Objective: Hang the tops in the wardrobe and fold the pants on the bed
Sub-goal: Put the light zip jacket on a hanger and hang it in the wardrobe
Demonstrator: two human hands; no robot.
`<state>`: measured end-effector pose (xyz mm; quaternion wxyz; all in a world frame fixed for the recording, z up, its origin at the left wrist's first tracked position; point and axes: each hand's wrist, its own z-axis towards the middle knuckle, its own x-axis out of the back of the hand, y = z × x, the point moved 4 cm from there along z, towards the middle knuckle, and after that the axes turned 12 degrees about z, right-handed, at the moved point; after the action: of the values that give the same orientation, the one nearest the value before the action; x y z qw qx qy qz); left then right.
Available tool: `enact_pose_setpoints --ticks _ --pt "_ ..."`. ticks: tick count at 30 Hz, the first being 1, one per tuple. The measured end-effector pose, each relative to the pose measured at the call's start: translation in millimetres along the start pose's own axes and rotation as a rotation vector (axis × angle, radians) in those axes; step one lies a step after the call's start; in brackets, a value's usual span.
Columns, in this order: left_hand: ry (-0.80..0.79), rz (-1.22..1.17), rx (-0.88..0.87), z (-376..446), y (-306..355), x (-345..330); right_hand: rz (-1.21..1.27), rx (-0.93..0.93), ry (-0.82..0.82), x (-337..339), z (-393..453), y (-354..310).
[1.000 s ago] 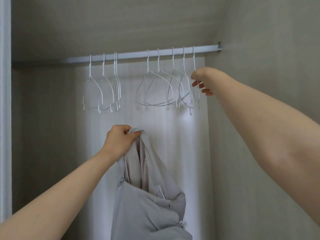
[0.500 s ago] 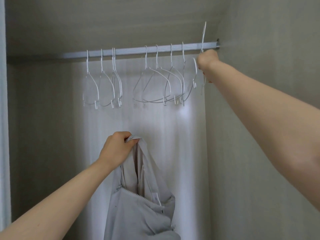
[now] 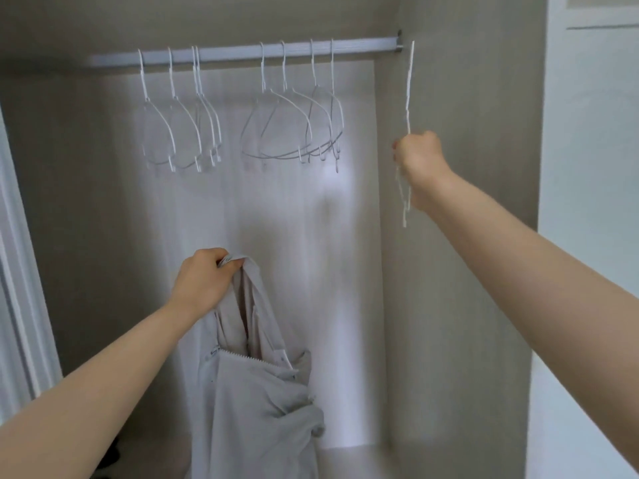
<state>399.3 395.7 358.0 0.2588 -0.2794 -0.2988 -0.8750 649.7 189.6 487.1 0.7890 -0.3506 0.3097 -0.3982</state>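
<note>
My left hand (image 3: 204,283) grips the collar of a pale beige zip-up top (image 3: 254,402), which hangs down in front of the open wardrobe. My right hand (image 3: 418,160) is closed around a white wire hanger (image 3: 409,84), seen edge-on, off the rail and in front of the wardrobe's right side wall. The hanger's hook points up near the rail's right end. A silver rail (image 3: 238,54) runs across the top of the wardrobe.
Several empty white hangers (image 3: 294,108) hang on the rail in two groups, left and centre. The wardrobe's right side panel (image 3: 460,236) stands beside my right arm. A white door frame (image 3: 20,271) is at the left edge.
My right hand lifted the rightmost hanger off the rail and pulled it down and to the right, out of the wardrobe. My left hand kept holding the top.
</note>
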Motion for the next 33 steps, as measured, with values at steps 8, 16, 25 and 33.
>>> enact_pose_setpoints --ticks 8,16,25,33 --pt "-0.18 -0.401 0.343 -37 -23 -26 0.041 -0.371 -0.204 33 -98 55" --pt "-0.281 -0.524 0.516 -78 -36 -43 0.268 -0.769 -0.514 63 -192 95" --pt "-0.35 -0.405 0.68 -134 -85 -73 0.448 -0.949 -0.953 85 -225 127" --pt "-0.382 -0.27 0.752 -146 -126 -66 0.341 -0.986 -1.182 71 -233 146"
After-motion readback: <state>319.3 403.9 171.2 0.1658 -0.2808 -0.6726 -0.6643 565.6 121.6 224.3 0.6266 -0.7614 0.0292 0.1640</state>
